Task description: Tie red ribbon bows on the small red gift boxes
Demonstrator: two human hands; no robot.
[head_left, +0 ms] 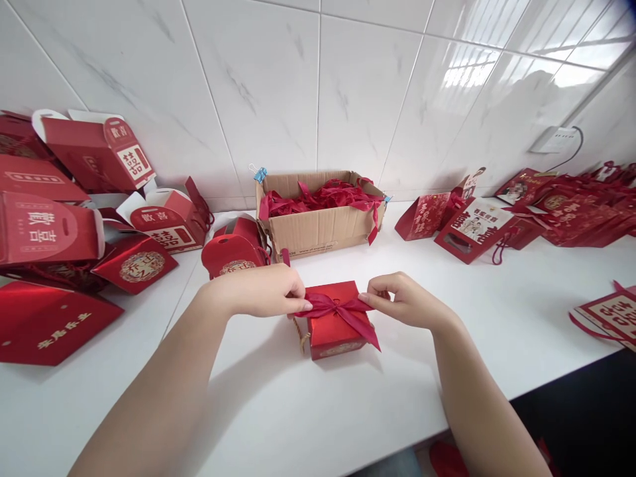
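Across our white worktop (278, 411), the ribbon-filled carton (318, 230) sits behind, not blocking us. Here's the red box (328, 329), front and centre! Our left hand (278, 289) and right hand (405, 299) have fingers pinched on opposite sides of the ribbon (328, 305) across its top. We're tying or tightening, it seems; the next move calls for an even outward pull. Gold cord (301, 336) hangs alongside, a possible snag.
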